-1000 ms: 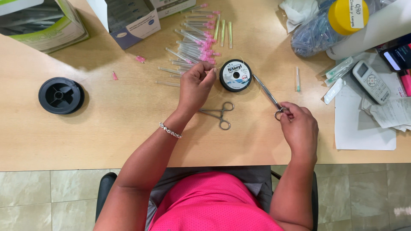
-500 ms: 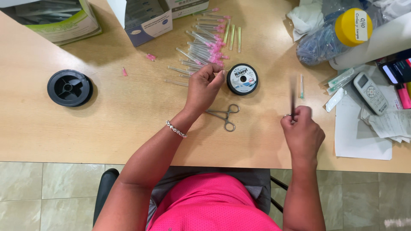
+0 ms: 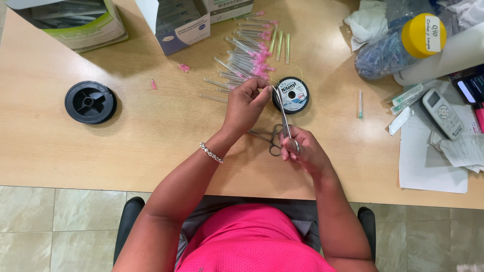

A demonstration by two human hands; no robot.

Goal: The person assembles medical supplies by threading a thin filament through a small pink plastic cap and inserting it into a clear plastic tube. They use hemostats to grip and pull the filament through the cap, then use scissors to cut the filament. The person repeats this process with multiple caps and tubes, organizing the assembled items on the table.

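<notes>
My right hand [image 3: 301, 151] grips a pair of slim metal scissors [image 3: 284, 112], whose blades point up toward my left fingertips. My left hand [image 3: 245, 104] is pinched shut just left of a black thread spool [image 3: 292, 94]; it seems to hold a fine thread from it, too thin to see clearly. A second pair of metal forceps [image 3: 268, 138] lies on the wooden table [image 3: 151, 146] under my hands. A pile of pink-hubbed needles in clear caps [image 3: 249, 55] lies just beyond my left hand.
An empty black spool [image 3: 91, 102] sits at the left. Open cardboard boxes [image 3: 181, 22] stand along the far edge. At the right are a yellow-lidded jar [image 3: 422, 35], a bag of parts [image 3: 380, 53], a grey handset [image 3: 442, 113] and papers [image 3: 433, 161].
My right hand has moved left from the table's right side with the scissors, bringing the blades up to my left fingertips. My left hand stayed near the spool.
</notes>
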